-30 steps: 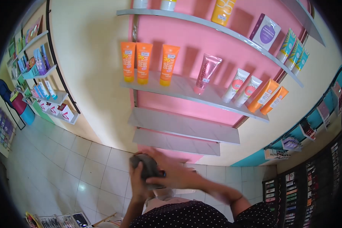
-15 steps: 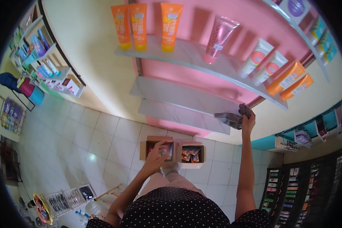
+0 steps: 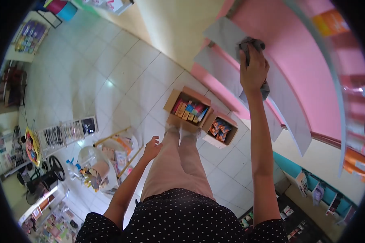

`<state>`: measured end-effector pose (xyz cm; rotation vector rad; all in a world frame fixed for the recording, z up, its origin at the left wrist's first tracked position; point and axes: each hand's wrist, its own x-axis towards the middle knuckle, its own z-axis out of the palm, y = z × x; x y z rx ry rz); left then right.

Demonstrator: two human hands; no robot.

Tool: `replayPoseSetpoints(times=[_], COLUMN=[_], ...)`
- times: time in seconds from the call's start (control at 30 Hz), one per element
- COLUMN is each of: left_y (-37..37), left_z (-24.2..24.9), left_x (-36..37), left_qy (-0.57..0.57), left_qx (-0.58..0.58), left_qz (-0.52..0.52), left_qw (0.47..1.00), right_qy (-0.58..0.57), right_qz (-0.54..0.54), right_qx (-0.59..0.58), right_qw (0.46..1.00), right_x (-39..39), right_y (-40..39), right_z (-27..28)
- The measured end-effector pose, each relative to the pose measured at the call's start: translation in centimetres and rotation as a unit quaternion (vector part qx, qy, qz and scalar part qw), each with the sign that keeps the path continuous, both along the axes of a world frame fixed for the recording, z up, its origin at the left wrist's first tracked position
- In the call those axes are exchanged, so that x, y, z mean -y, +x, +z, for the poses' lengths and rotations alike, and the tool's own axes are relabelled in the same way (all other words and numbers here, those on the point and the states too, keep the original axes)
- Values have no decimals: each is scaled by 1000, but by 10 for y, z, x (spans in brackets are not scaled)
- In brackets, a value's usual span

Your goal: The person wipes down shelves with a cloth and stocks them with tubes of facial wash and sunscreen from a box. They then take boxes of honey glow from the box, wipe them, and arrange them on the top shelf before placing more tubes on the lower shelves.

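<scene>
My right hand [image 3: 254, 69] is closed over a dark grey cloth [image 3: 247, 45] and presses it onto a grey marbled shelf [image 3: 286, 101] fixed to the pink wall. Part of the cloth hangs out below the wrist. A second, lower shelf [image 3: 215, 60] runs beneath it. My left hand [image 3: 152, 148] hangs low beside my leg, fingers apart and slightly curled, holding nothing.
On the tiled floor before my feet stand two open cardboard boxes, one with mixed packets [image 3: 189, 110], another with orange packets [image 3: 220, 128]. An upper shelf [image 3: 318, 44] carries orange tubes [image 3: 357, 164]. Left are a cluttered round stool [image 3: 95, 162] and a fan [image 3: 38, 188].
The view has turned left and downward. My right hand has carried the cloth from the shelf's right end to its left part. My left hand has moved away from above the boxes.
</scene>
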<state>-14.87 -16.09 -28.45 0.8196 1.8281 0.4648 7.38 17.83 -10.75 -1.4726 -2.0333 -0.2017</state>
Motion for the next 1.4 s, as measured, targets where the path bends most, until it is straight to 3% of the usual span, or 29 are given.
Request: replayPoseSetpoints(times=[0.07,0.13,0.17,0.2,0.23,0.27,0.3,0.37,0.4,0.43,0.47,0.5,0.63,0.67,0.77,0.93,1.03,1.13,1.17,1.2,1.23,1.3,1.33,1.4], left_y=[-2,-6,-7,-5,-3,1,4,15,20,29,36,44,73,79,94,113,133,140,134,121,108,86,81,85], left_z=[-5,-18,-20,-23,-27,-29,-31,-45,-54,-60,-70,-83,-159,-187,-261,-366,-411,-446,-455,-461,-469,-487,-493,-497], left_x=[12,31,37,43,47,50,49,52,50,47,39,30,3,-6,-44,-119,-156,-170,-173,-174,-173,-176,-177,-184], left_qy=[-44,-51,-56,-62,-60,-62,-71,-85,-91,-109,-122,-127,0,5,50,-89,-107,43,69,57,46,-7,-57,-54], left_qx=[15,22,21,21,17,22,22,36,40,88,134,137,125,152,155,261,257,-65,-174,-172,-169,-119,-69,-110], left_qz=[-3,2,16,29,37,48,45,54,59,74,91,97,36,63,130,233,315,279,254,209,164,145,123,119], left_qw=[999,998,998,997,997,997,996,994,993,987,979,978,991,986,978,933,907,957,949,961,971,982,988,985], right_qy=[49,33,-103,-97,-40,23,-69,-73,-289,-392,-412,-450,-577,-602,-613,-585,-652,-636,-690,-732,-733,-792,-792,-778], right_qz=[17,31,-18,-8,4,-82,-83,33,37,56,78,59,24,12,-19,-158,-186,-226,-219,-209,-208,-171,-171,-188], right_qx=[67,22,-189,-330,-220,-165,-285,-280,-291,-169,-122,-151,-169,-173,-24,46,39,83,-22,-128,-127,-258,-258,-263], right_qw=[996,999,976,939,975,983,953,957,911,903,900,878,799,780,789,794,734,733,690,636,634,527,526,538], right_x=[8,27,48,61,79,104,134,185,198,205,211,215,198,190,163,121,101,95,93,93,90,83,84,90], right_y=[-2,31,36,57,73,102,117,114,84,60,46,33,5,9,23,24,20,35,50,59,53,44,40,36], right_z=[7,4,12,2,7,-13,-25,-71,-68,-81,-118,-159,-314,-359,-473,-597,-628,-669,-685,-699,-686,-643,-626,-601])
